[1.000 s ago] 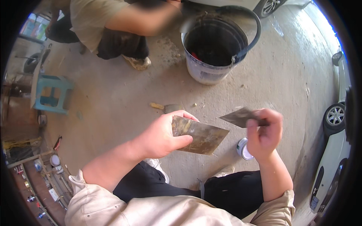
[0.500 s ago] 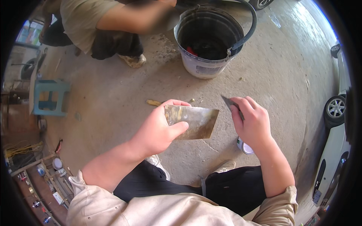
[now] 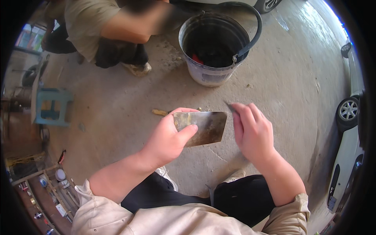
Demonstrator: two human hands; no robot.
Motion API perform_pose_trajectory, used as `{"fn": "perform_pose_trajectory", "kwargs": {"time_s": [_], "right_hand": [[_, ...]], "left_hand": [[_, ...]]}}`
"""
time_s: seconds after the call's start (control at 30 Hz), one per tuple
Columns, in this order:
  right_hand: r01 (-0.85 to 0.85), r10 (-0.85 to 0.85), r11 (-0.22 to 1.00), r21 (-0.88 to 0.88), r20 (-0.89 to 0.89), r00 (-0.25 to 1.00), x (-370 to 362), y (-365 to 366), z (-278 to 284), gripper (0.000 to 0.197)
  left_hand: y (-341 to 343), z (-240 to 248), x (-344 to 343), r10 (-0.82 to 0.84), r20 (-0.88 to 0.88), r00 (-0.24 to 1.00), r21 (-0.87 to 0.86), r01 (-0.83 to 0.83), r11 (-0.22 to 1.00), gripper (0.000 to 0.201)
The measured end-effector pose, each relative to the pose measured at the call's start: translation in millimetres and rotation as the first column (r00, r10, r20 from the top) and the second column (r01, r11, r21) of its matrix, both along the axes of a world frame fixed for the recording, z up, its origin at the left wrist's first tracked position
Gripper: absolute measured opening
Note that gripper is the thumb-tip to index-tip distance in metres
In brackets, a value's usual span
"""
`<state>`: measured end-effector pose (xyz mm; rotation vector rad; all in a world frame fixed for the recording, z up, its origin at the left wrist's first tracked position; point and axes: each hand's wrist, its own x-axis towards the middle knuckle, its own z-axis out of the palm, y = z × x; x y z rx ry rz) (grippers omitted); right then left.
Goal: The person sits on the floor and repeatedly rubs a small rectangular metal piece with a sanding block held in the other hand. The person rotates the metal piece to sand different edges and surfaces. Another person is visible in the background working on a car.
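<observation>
A flat metal plate (image 3: pixel 209 127), smeared with yellowish and brown stains, is gripped in my left hand (image 3: pixel 166 137). My left thumb presses on its upper face and the fingers wrap beneath the far edge. Just right of the plate, my right hand (image 3: pixel 254 131) is closed around a thin grey metal scraper (image 3: pixel 228 106). Only the scraper's dark pointed corner shows beyond the fingers; my hand hides the rest. The scraper and plate are a small gap apart.
A bucket (image 3: pixel 213 72) with a raised dark handle and something red inside stands ahead. Another person (image 3: pixel 94 29) crouches at the far left. A blue-green stool (image 3: pixel 53 106) and a divided wooden tray (image 3: pixel 35 176) are on the left. A white car (image 3: pixel 344 160) stands at right.
My right hand has moved slightly left, bringing the scraper closer to the plate's far right corner. The small can seen earlier beside my right wrist is now hidden. My left hand keeps its hold.
</observation>
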<state>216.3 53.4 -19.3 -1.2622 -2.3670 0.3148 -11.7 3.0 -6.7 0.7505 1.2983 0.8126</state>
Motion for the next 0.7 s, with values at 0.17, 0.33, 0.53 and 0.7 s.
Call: {"fn": "perform_pose_trajectory", "kwargs": {"time_s": [0.17, 0.33, 0.53, 0.7], "right_hand": [[-0.159, 0.159, 0.987, -0.036, -0.012, 0.987, -10.5, -4.2, 4.7, 0.021], [0.065, -0.057, 0.997, 0.034, -0.207, 0.977, 3.6, 12.2, 9.9, 0.022], [0.062, -0.133, 0.99, -0.129, -0.666, 0.735, -4.6, -3.5, 15.0, 0.017], [-0.079, -0.428, 0.817, -0.571, -0.693, 0.581, -15.0, -3.4, 10.0, 0.033]], "left_hand": [[-6.7, -2.9, 1.9, 0.063, 0.02, 0.998, 0.017, -0.064, 0.998, 0.028], [3.7, -2.0, -4.8, 0.146, 0.128, 0.981, -0.026, -0.144, 0.989, 0.034], [3.5, -5.8, -8.8, 0.174, 0.111, 0.978, -0.022, -0.173, 0.985, 0.05], [-2.3, -7.3, 1.2, 0.202, 0.329, 0.923, -0.069, -0.19, 0.979, 0.049]]}}
